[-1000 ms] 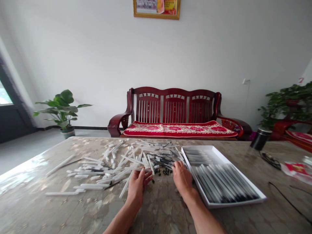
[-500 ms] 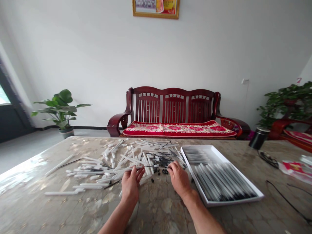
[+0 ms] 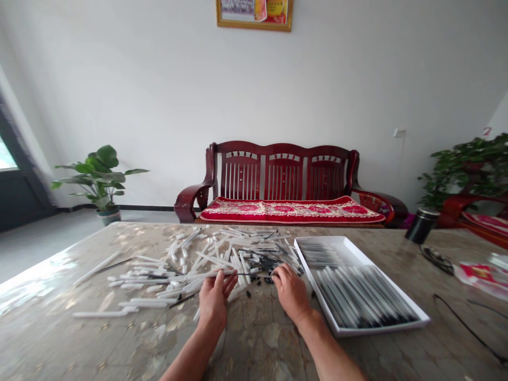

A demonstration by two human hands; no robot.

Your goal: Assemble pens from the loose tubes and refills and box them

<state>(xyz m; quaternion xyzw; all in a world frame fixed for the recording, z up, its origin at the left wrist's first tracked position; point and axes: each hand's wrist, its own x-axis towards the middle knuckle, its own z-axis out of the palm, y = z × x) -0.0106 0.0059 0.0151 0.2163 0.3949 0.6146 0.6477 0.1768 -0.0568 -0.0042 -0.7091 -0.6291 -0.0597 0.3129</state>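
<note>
Stone-topped table (image 3: 51,338), mottled beige, filling the lower view and serving as reference for every place below. White wall (image 3: 159,95) beyond the table, with a gold-framed picture (image 3: 254,13) high above the table's middle, cut off by the top of the view. Dark red wooden bench (image 3: 283,174) just beyond the table's far edge, with a red flowered cushion (image 3: 289,210) on its seat. Potted plant (image 3: 97,177) beyond the table's far left corner; bushier plant (image 3: 464,169) beyond the far right corner. Open white box (image 3: 383,328) on the table's right half, holding rows of white pens with black tips (image 3: 361,296), laid side by side. Loose heap of white pen barrels and thin black refills (image 3: 206,264) across the table's middle, its right end just beside the box. Black can (image 3: 422,225) near the table's far right edge; thin black cord (image 3: 472,328) on the table's right end; red and white packet (image 3: 476,272) at the table's right edge. Small black pen parts (image 3: 257,281) on the table, between the heap and the hands. Left hand (image 3: 214,301) over the table's middle, fingers curled and gripping a long white pen barrel (image 3: 210,274) at the heap's near side. Right hand (image 3: 289,293) beside the box, fingers closed to a pinch at the heap's right end; anything held there hidden, impossible to tell.
</note>
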